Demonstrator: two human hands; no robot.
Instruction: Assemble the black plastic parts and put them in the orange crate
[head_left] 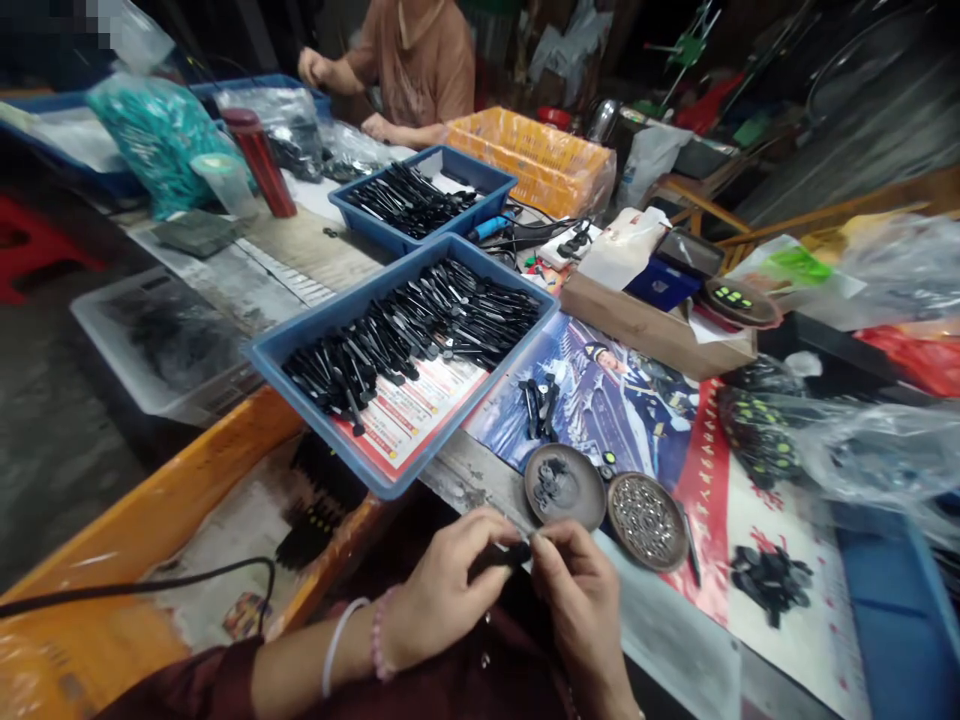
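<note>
Apparent fitting step, calling for steady alignment: left hand (450, 590) grasps a black part (516, 553), right hand (579, 588) pinches its end, shallow dish (586, 492) just beyond

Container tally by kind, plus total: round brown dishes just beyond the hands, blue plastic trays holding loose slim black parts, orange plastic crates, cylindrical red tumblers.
Round brown dishes: 2
Loaded blue plastic trays: 2
Orange plastic crates: 2
Cylindrical red tumbler: 1
Total: 7

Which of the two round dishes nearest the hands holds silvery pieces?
The right-hand dish: small silvery pieces nearly cover its bottom, whereas the left-hand dish holds dark parts, with much of its bottom bare.
</note>
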